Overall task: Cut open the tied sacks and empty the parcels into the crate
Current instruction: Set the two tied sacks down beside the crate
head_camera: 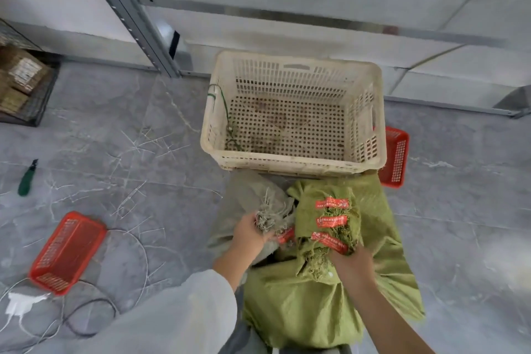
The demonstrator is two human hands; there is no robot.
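grey floor (143,112), white crate (290,162) ahead; left hand (250,231) curled round frayed neck of grey sack (247,195), right hand (352,263) clamped on taped neck of green sack (301,304), both at crate's near wall; cutting seems next, needing cutter (27,178) lying far left.

Grey stone-look floor (459,210), white wall (287,34) & metal rack post (129,11) behind.

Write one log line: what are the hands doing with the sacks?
left hand: grips grey sack neck | right hand: grips green sack neck | crate: no parcels yet | green-handled tool: on floor
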